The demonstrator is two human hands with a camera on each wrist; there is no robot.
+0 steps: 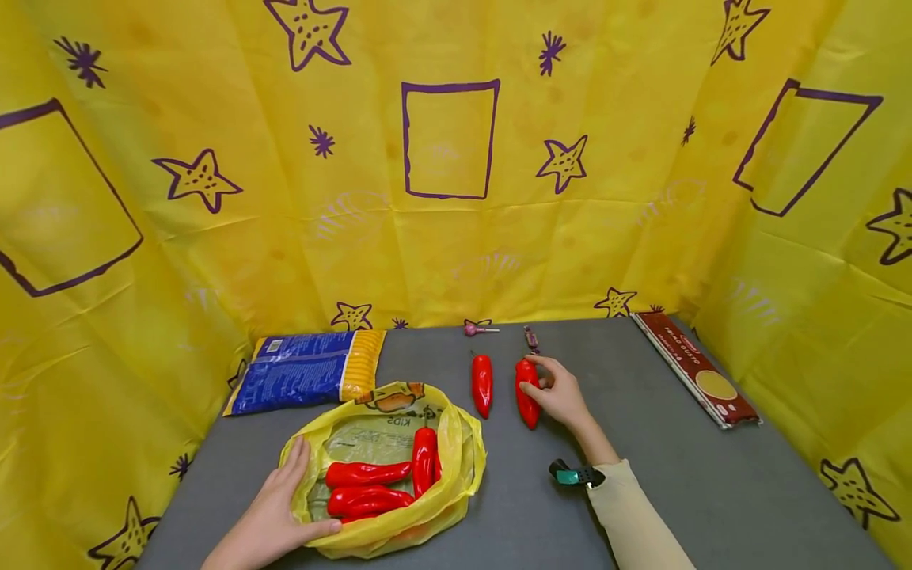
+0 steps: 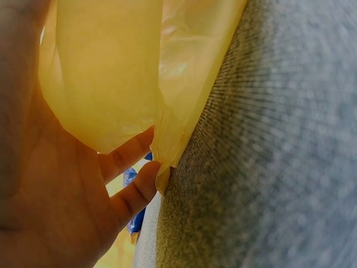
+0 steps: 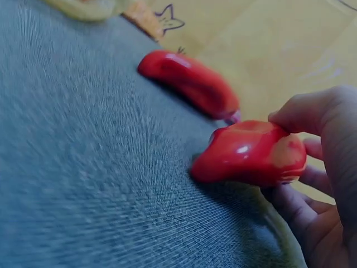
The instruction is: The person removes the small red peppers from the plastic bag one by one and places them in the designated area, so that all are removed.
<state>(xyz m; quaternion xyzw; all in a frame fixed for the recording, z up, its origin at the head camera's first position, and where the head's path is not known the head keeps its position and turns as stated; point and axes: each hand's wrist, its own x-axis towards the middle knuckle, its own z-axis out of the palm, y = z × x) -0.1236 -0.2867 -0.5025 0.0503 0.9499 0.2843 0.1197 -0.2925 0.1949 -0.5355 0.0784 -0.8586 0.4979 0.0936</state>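
A yellow plastic bag (image 1: 399, 538) lies with its mouth spread, several red chili peppers (image 1: 370, 500) inside it. Against its left side rests my left hand (image 1: 274, 507), fingers extended along the outside and thumb at the front rim. The left wrist view shows fingers (image 2: 136, 192) touching the thin yellow plastic (image 2: 111, 72). To the right, my right hand (image 1: 563, 393) pinches a red pepper (image 1: 527, 400) between thumb and fingers; the pepper's tip is at the table in the right wrist view. Another red pepper (image 1: 482, 385) lies just left of it.
A blue and yellow packet (image 1: 299, 372) lies behind the bag at left. Near the back edge are a lollipop (image 1: 473, 328) and a small wrapped candy (image 1: 531, 340). A long dark-red packet (image 1: 694, 368) lies at right. Yellow patterned cloth encloses the grey table (image 1: 670, 459).
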